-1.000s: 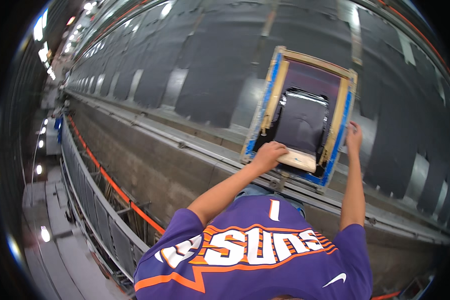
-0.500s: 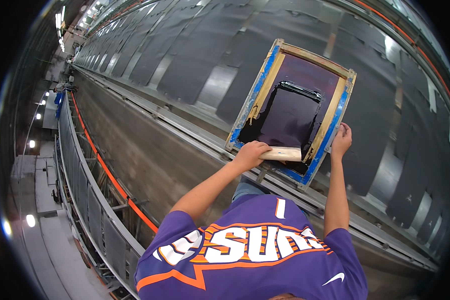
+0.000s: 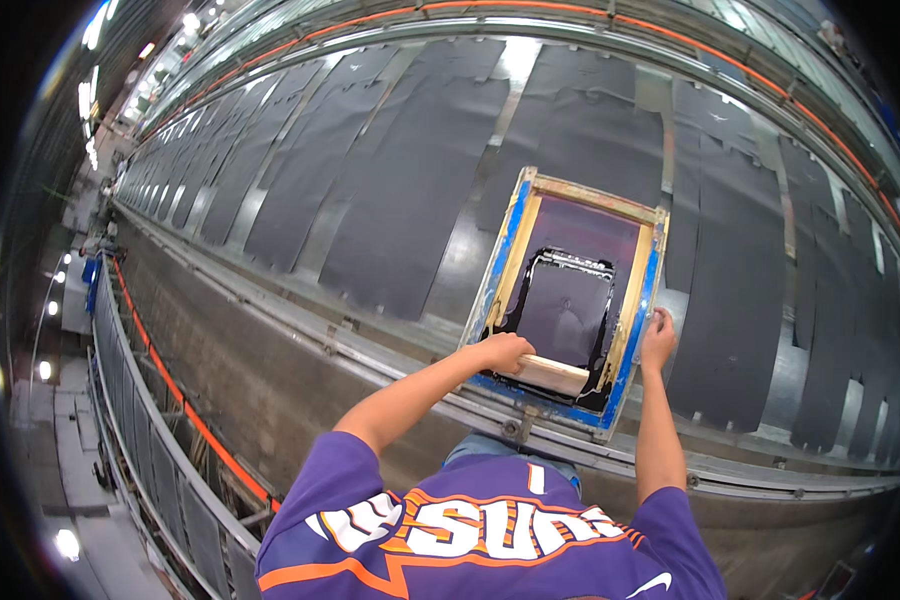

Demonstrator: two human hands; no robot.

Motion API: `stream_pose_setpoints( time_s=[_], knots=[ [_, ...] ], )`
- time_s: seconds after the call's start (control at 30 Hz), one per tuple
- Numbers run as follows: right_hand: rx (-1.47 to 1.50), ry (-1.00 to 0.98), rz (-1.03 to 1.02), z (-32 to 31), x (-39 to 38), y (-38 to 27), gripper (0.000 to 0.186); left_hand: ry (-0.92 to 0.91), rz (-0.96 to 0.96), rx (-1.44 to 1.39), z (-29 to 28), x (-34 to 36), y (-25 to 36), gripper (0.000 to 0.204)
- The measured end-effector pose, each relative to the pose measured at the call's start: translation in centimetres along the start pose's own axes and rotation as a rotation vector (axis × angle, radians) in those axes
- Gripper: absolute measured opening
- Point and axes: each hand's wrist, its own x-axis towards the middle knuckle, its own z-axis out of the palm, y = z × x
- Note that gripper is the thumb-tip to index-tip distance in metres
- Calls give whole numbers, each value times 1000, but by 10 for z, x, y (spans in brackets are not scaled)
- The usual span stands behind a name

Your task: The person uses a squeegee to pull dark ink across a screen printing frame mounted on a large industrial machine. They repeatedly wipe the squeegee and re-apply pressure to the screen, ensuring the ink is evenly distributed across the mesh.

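A screen-printing frame (image 3: 598, 200) of wood edged with blue tape lies over the long table. Its purple mesh (image 3: 585, 228) surrounds a dark rectangular area (image 3: 560, 305) rimmed with wet black ink (image 3: 610, 345). My left hand (image 3: 503, 352) is closed around the left end of a squeegee (image 3: 555, 374) with a pale wooden handle, at the near end of the frame. The squeegee's blade is hidden beneath the handle. At the frame's right side, my right hand (image 3: 658, 342) has its fingers bent around the outer edge, gripping it; the fingertips are partly hidden.
Dark fabric panels (image 3: 410, 190) lie in rows along the long table, with shiny strips of table surface between them. A metal rail (image 3: 370, 372) follows its near edge. Behind me on the left are a railing (image 3: 155, 440) and an orange pipe (image 3: 185, 400).
The view has shifted, so the frame sits lower and further left in the picture. The squeegee handle now slants down to the right. Both hands keep their grips.
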Motion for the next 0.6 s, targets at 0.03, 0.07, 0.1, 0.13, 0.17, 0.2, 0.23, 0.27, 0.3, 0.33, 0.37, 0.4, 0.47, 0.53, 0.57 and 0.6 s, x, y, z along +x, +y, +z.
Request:
stream_pose_setpoints(
  time_s=[0.03,0.07,0.1,0.13,0.17,0.2,0.23,0.27,0.3,0.33,0.37,0.4,0.47,0.53,0.57,0.6],
  knots=[
    [-20,-40,65,-2,1,-1,21,-107,25,39,-7,19,-11,54],
    [-43,-46,-16,-3,3,2,22,-242,-13,-75,-10,37,-24,57],
    [-66,-54,-97,-2,4,9,24,-377,-56,-190,-10,53,-38,59],
    [-98,-63,-177,-1,7,14,26,-516,-96,-308,-13,66,-48,62],
    [-239,-135,-214,-11,11,5,29,-615,-187,-414,-23,76,-50,63],
    [-368,-220,-265,-23,12,-36,34,-690,-221,-516,-26,79,-66,62],
    [-511,-287,-296,-31,16,-64,39,-610,-148,-455,-43,88,-70,61],
    [-355,-342,-391,-24,25,-76,56,-533,-76,-399,-62,96,-71,60],
    [-202,-428,-503,-17,34,-102,68,-373,-36,-232,-81,104,-72,58],
    [-213,-539,-551,-13,39,-134,74,-220,5,-67,-100,111,-71,56],
    [-350,-680,-524,-7,50,-153,78,-75,-25,4,-123,117,-58,51],
    [-412,-720,-504,3,61,-156,71,73,-49,79,-141,121,-43,46],
    [-515,-756,-410,32,76,-153,43,354,-15,85,-145,121,-43,40],
    [-458,-615,-356,54,69,-121,31,561,-8,122,-131,121,-37,34],
    [-400,-536,-418,55,52,-105,31,590,-14,139,-114,114,-33,33],
    [-343,-462,-481,54,27,-91,32,602,-10,117,-97,102,-29,35]
  ],
)
